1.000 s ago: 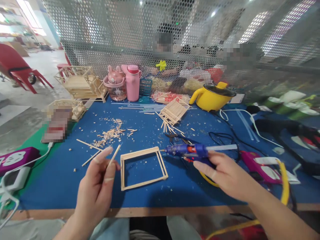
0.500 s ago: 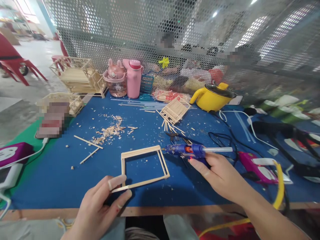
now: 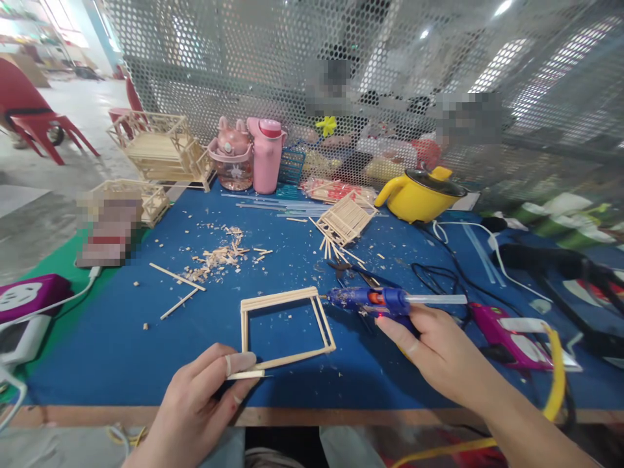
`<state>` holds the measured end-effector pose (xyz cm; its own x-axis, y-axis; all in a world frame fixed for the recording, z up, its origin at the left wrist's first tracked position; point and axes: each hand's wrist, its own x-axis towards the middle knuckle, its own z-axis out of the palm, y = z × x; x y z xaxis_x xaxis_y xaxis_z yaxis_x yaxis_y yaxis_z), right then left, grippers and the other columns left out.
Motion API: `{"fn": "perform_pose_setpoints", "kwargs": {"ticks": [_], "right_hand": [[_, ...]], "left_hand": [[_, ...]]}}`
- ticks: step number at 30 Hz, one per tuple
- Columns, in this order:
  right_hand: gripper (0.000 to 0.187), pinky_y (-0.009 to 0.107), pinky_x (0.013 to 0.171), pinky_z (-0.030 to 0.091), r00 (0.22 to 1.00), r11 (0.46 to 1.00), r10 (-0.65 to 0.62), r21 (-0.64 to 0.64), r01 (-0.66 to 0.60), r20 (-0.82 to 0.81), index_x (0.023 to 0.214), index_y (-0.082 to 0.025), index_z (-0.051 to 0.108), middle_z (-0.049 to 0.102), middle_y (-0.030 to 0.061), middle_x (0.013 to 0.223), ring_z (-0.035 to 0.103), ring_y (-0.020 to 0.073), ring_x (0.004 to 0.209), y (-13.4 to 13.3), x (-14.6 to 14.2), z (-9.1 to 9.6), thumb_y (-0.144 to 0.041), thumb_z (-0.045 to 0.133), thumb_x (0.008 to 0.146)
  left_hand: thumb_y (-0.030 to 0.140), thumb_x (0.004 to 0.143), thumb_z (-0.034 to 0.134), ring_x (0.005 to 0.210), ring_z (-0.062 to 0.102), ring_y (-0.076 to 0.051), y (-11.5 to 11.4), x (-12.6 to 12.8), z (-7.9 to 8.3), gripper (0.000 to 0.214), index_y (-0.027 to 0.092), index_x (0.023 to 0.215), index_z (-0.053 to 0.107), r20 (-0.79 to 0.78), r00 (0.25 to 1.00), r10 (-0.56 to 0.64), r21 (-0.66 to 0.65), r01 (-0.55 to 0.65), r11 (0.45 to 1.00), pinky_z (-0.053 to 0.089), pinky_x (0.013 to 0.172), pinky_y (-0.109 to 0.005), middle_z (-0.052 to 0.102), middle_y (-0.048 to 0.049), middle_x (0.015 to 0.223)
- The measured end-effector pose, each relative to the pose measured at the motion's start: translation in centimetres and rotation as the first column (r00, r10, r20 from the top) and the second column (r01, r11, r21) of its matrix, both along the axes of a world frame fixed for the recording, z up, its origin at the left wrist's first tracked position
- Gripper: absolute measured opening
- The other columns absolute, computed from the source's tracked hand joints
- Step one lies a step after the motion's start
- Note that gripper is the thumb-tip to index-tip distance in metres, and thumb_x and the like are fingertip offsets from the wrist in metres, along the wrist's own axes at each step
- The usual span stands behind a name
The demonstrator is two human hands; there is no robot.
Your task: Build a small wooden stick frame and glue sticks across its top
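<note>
A rectangular frame of thin wooden sticks (image 3: 280, 300) lies on the blue table, its near left corner at my fingertips. Between thumb and index finger, my left hand (image 3: 202, 396) pinches a wooden stick (image 3: 247, 375) just in front of that corner. My right hand (image 3: 429, 344) grips a blue glue gun (image 3: 358, 300), with a clear glue stick (image 3: 439, 299) jutting from its back. The gun's nozzle points left, at the frame's far right corner. Whether it touches the wood, I cannot tell.
Wood scraps (image 3: 219, 257) and two loose sticks lie left of the frame. Behind are a slatted stick panel (image 3: 344, 218), dark-handled pliers (image 3: 341, 265), a yellow pot (image 3: 422, 195) and pink bottles (image 3: 267, 159). Cables and a purple power strip (image 3: 507, 338) lie at right.
The pinched stick has shifted right, its end now showing past my left fingertips. The glue gun stays at the frame's far right corner. The whole view has shifted slightly.
</note>
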<state>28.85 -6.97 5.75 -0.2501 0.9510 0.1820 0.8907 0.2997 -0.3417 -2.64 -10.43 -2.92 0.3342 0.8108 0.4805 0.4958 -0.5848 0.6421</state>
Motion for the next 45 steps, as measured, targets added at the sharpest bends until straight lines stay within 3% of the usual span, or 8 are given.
{"fn": "perform_pose_setpoints", "kwargs": {"ticks": [7,12,16,23,28,34,45], "right_hand": [[0.033,0.040,0.080,0.056,1.000,1.000,0.003,0.006,-0.003,-0.001,0.103,-0.023,0.070,0.074,0.0090,0.100,0.069,0.0287,0.092,0.0,-0.2,0.0,-0.040,0.046,0.091],[0.033,0.044,0.085,0.055,1.000,0.999,-0.003,0.038,0.002,0.019,0.104,-0.023,0.070,0.073,0.0086,0.103,0.068,0.0303,0.096,0.2,0.2,0.0,-0.041,0.047,0.090],[0.033,0.042,0.084,0.055,0.999,0.997,-0.013,0.077,0.016,-0.041,0.105,-0.025,0.070,0.074,0.0073,0.100,0.069,0.0294,0.089,0.1,0.1,0.4,-0.042,0.046,0.090],[0.039,0.034,0.086,0.055,0.969,0.976,0.201,-0.059,-0.212,-0.146,0.130,-0.030,0.054,0.068,0.0016,0.117,0.064,0.0254,0.106,0.1,-3.9,-0.1,-0.036,0.047,0.092],[0.038,0.031,0.091,0.052,0.928,0.934,0.311,-0.116,-0.339,-0.203,0.131,-0.030,0.053,0.067,0.0009,0.119,0.062,0.0217,0.109,1.3,-7.2,-0.4,-0.032,0.044,0.094],[0.034,0.033,0.094,0.050,0.911,0.919,0.342,-0.118,-0.375,-0.233,0.125,-0.027,0.057,0.068,0.0018,0.117,0.062,0.0222,0.109,1.9,-8.0,-0.9,-0.031,0.046,0.094],[0.030,0.030,0.087,0.052,0.906,0.917,0.346,-0.118,-0.382,-0.244,0.118,-0.025,0.062,0.070,0.0038,0.110,0.064,0.0215,0.104,2.1,-8.1,-1.3,-0.031,0.047,0.094]], "left_hand": [[0.015,0.087,0.053,0.063,0.061,-0.009,0.0,0.0,-0.1,0.017,0.024,0.099,0.060,0.013,1.000,-0.010,-0.024,0.010,1.000,0.047,0.055,-0.016,0.064,-0.0005,0.077],[0.014,0.087,0.052,0.062,0.061,-0.010,0.0,-0.1,0.0,0.017,0.024,0.098,0.061,0.001,1.000,-0.019,-0.030,0.019,0.999,0.047,0.054,-0.016,0.063,-0.0004,0.076],[0.013,0.087,0.052,0.064,0.061,-0.009,0.1,-0.1,0.0,0.019,0.025,0.099,0.060,0.004,1.000,-0.028,-0.031,0.028,0.999,0.047,0.056,-0.016,0.063,0.0006,0.076],[0.013,0.087,0.053,0.065,0.061,-0.010,0.1,0.0,0.1,0.015,0.021,0.097,0.060,0.005,1.000,-0.022,-0.026,0.022,0.999,0.047,0.058,-0.018,0.063,-0.0013,0.076],[0.013,0.088,0.051,0.065,0.061,-0.011,0.2,0.0,0.2,0.015,0.021,0.097,0.060,0.028,0.999,-0.034,-0.048,0.035,0.998,0.047,0.059,-0.019,0.063,-0.0022,0.076],[0.010,0.086,0.049,0.064,0.059,-0.011,0.4,0.0,0.2,0.018,0.021,0.095,0.060,0.028,0.999,-0.036,-0.068,0.037,0.997,0.045,0.057,-0.019,0.063,-0.0017,0.074],[0.009,0.086,0.049,0.063,0.060,-0.011,0.3,0.0,-0.1,0.019,0.022,0.096,0.059,0.037,0.999,-0.039,-0.063,0.042,0.997,0.045,0.057,-0.019,0.062,-0.0017,0.074]]}}
